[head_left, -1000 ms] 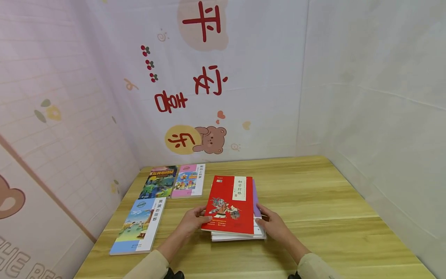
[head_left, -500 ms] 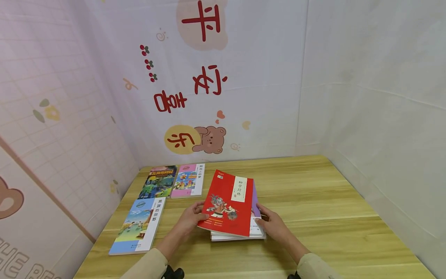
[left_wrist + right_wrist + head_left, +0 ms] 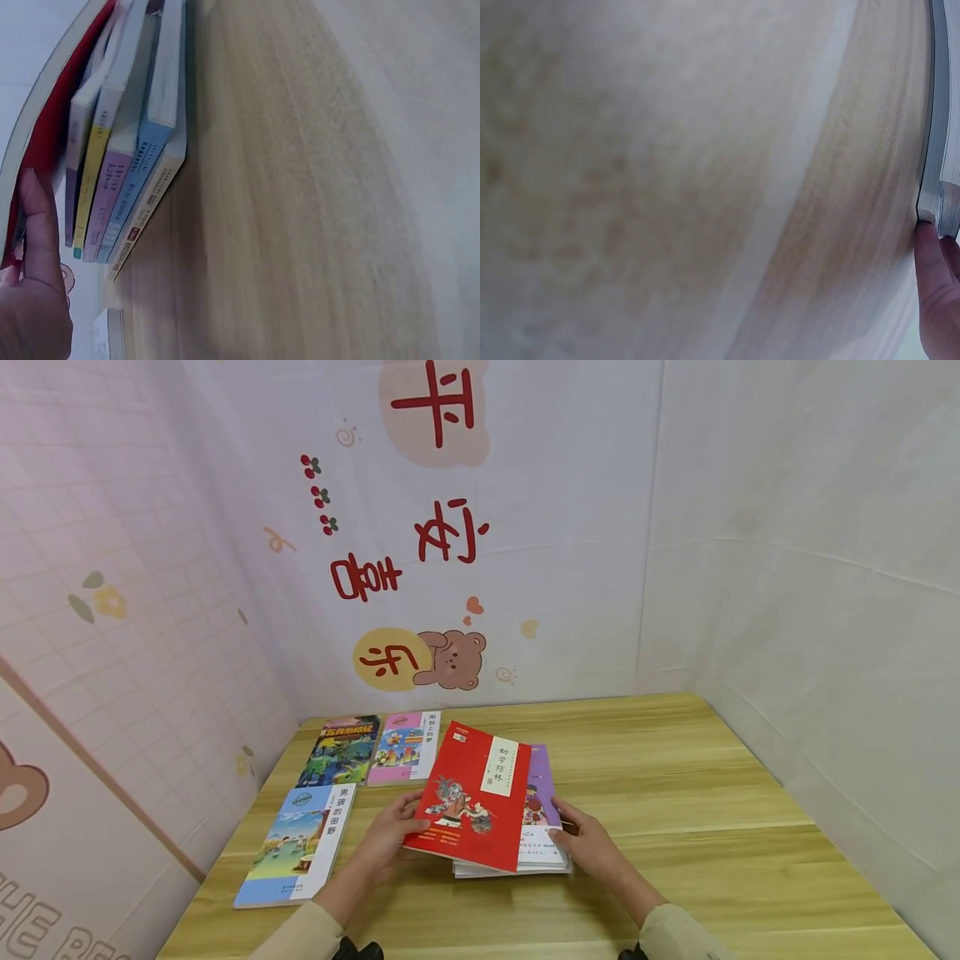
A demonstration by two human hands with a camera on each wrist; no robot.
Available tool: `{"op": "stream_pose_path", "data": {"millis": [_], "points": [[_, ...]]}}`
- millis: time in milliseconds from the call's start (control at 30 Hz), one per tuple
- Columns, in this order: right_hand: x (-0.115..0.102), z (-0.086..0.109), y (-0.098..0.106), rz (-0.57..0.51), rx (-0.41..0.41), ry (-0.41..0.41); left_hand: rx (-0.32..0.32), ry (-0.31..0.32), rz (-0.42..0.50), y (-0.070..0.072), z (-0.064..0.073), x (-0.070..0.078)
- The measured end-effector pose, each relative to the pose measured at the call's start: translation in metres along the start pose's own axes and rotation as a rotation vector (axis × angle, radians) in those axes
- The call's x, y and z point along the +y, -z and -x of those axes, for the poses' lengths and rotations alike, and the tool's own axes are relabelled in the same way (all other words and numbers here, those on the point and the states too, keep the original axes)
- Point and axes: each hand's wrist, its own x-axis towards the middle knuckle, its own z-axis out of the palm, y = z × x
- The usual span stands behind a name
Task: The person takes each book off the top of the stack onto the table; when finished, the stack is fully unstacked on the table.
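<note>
My left hand (image 3: 384, 839) grips a red book (image 3: 468, 785) at its lower left edge, thumb on the cover. The red book is tilted and raised over a stack of several books (image 3: 517, 868), partly covering it. Topmost in that stack is a purple and white book (image 3: 542, 781), its left part hidden. In the left wrist view, yellow, pink and blue spines (image 3: 139, 180) show beneath the lifted red book. My right hand (image 3: 588, 843) rests against the stack's right side, with fingers (image 3: 934, 262) touching the book edges in the right wrist view.
On the table's left side lie a blue and white book (image 3: 296, 847), a dinosaur-covered book (image 3: 341, 752) and a pink and white book (image 3: 405, 747). The wooden table (image 3: 675, 793) meets a printed cloth backdrop (image 3: 570, 568) behind and at both sides.
The red book has been lifted off the stack and moved left with my left hand, turning slightly and uncovering more of the purple book. My right hand has stayed at the stack's side.
</note>
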Motion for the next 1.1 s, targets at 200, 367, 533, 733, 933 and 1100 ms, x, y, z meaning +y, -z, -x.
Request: {"op": "stream_pose_path", "data": {"millis": [200, 367, 533, 733, 933, 1100], "points": [[0.001, -0.001, 0.000, 0.003, 0.001, -0.001, 0.071, 0.027, 0.083, 0.017, 0.013, 0.010], [0.002, -0.002, 0.000, -0.007, -0.001, 0.000, 0.136, 0.031, 0.092, 0.038, 0.023, 0.020], [0.003, -0.001, 0.000, -0.004, -0.002, 0.002, 0.188, 0.040, 0.060, 0.062, 0.036, 0.025], [0.003, 0.000, -0.001, -0.024, -0.002, 0.006, 0.201, 0.104, 0.056, 0.087, 0.059, 0.021], [0.002, 0.000, -0.001, -0.033, -0.005, 0.010, 0.268, 0.199, 0.058, 0.102, 0.077, 0.002], [0.002, 0.000, 0.000, -0.032, -0.006, 0.008, 0.284, 0.242, 0.081, 0.099, 0.080, -0.013]]}}
